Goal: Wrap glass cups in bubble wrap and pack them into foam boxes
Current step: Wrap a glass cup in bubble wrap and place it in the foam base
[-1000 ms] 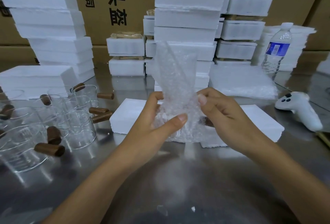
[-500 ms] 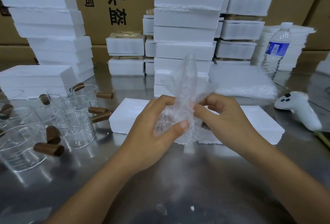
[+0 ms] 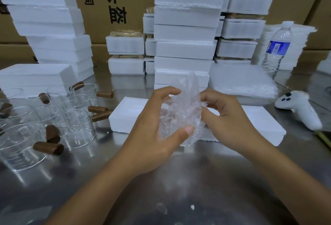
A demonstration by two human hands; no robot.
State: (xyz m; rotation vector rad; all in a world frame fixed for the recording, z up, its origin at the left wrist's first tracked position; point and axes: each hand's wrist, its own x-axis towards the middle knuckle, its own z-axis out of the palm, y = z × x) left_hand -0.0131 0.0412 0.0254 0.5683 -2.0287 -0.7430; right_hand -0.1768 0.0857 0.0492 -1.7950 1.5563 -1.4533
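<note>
Fingers [image 3: 168,93] of left hand [image 3: 152,131] curl over the far top of the bundle, thumb pressed on its near lower side. So this hand is clamped round the bubble wrap [image 3: 180,113] w/ the cup [image 3: 170,119] inside (glass only faintly visible thru the film). Right hand [image 3: 231,122] sits just beside, its fingers [image 3: 208,97] bent in & pinching the wrap's right edge. Bundle is held btwn both hands, off the counter [image 3: 179,180], long axis roughly upright, loose tail of wrap sticking up & away from the person. Wrap prob. not finished: tail needs folding down, & right hand is the one placed for that while left carries the weight. Foam box [image 3: 129,115] lies flat just behind & below the bundle, long side running left-right; can't tell whether it's open. The drop, once wrapped, looks short & forward. Unwrapped glass cups [image 3: 78,126] sit well off to the left, spare wrap sheets [image 3: 240,83] back right.
</note>
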